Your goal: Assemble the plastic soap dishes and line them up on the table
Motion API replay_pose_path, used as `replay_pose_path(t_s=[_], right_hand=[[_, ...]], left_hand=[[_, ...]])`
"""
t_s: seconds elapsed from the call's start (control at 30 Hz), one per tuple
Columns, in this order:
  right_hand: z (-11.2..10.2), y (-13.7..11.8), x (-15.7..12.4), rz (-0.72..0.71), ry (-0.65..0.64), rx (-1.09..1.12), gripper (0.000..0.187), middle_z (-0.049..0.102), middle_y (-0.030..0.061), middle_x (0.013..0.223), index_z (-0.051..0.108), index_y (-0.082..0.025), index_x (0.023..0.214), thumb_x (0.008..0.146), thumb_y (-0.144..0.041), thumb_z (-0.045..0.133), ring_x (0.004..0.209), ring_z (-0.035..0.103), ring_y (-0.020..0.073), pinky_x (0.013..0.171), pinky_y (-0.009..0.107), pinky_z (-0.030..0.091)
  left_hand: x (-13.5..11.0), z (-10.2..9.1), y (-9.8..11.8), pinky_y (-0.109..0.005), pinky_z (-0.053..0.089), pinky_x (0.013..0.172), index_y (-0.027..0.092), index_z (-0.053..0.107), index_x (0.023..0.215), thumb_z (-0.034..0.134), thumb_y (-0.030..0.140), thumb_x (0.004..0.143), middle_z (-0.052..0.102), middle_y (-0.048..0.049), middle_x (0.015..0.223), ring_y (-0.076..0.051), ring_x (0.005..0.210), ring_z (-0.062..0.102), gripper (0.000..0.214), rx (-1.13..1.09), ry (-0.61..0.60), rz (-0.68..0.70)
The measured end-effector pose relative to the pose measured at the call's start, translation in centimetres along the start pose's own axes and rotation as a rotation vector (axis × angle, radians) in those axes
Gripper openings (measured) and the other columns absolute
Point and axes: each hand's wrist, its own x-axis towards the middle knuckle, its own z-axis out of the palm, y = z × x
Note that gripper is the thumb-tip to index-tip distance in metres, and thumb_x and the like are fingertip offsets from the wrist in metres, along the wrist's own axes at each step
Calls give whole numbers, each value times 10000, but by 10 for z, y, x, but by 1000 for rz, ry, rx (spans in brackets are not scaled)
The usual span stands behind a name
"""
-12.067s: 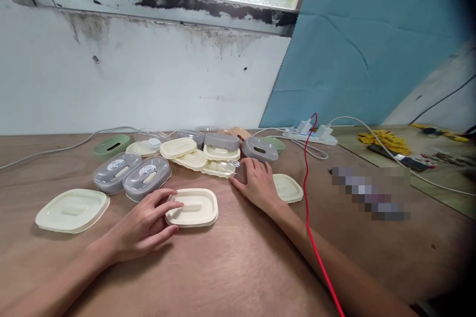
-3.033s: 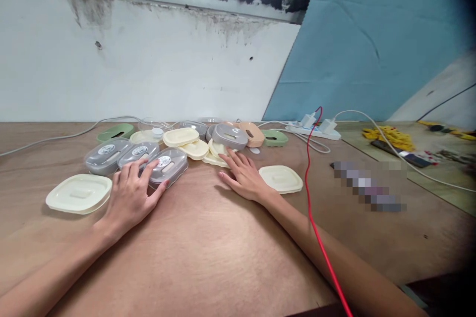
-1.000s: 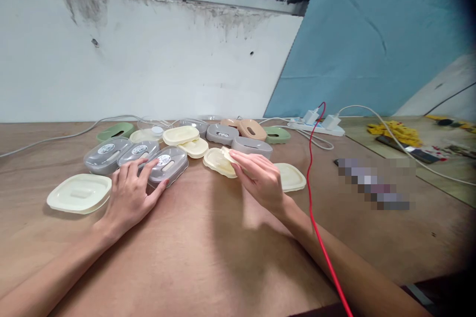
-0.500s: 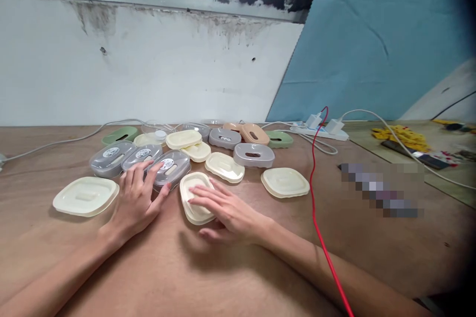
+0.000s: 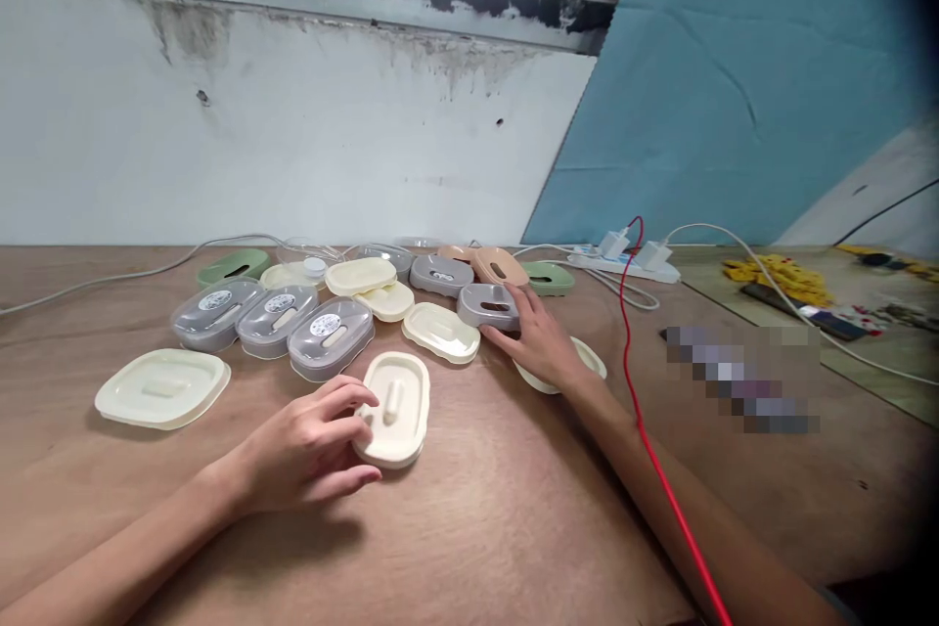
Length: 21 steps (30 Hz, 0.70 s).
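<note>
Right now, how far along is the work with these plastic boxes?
Looks done: three gray boxes with clear lids stand closed in a row. In hand: the left hand holds a cream piece by its edge; the right hand touches a gray slotted piece. Left: a green piece, a peach piece and several cream ones lie loose behind, and a large cream lid sits far left.

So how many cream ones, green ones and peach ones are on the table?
Cream pieces: 7 (one partly under the right hand)
Green pieces: 2
Peach pieces: 2 (one half hidden at the back)
Total: 11
</note>
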Motion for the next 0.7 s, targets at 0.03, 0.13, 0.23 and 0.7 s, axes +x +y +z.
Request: replay_pose_path(t_s=[0.03, 0.13, 0.23, 0.7], right_hand=[[0, 0, 0, -3, 5, 11, 812, 409, 217, 1603, 349, -223, 1599, 931, -618, 587, 1396, 498, 430, 1084, 585, 467], [1, -2, 2, -18, 45, 19, 806, 507, 211, 1516, 395, -221, 1579, 921, -630, 616, 1326, 551, 414, 1057, 569, 485], [-1, -6, 4, -32, 187, 38, 818, 621, 198, 1355, 500, -185, 1499, 861, -660, 692, 1254, 580, 410, 1070, 578, 470], [-5, -93, -46, -685, -77, 586, 1013, 539, 161, 1405, 468, -260, 1498, 655, -578, 929, 1288, 564, 339, 1080, 484, 507]], left_hand=[[-1, -1, -1, -384, 568, 948, 189, 626, 879, 716, 297, 936, 643, -133, 1224, -270, 1192, 588, 152, -24, 30, 1], [-4, -3, -4, -396, 563, 935, 186, 569, 781, 815, 393, 864, 647, -125, 1197, -275, 1162, 602, 332, -23, 73, -26], [-5, -7, -8, -446, 550, 926, 192, 648, 925, 865, 552, 771, 615, -138, 1243, -295, 1118, 605, 448, 54, 65, -76], [-4, -11, -6, -474, 505, 1091, 251, 191, 1619, 782, 257, 728, 582, -136, 1395, -314, 1239, 613, 1069, -19, 10, -226]])
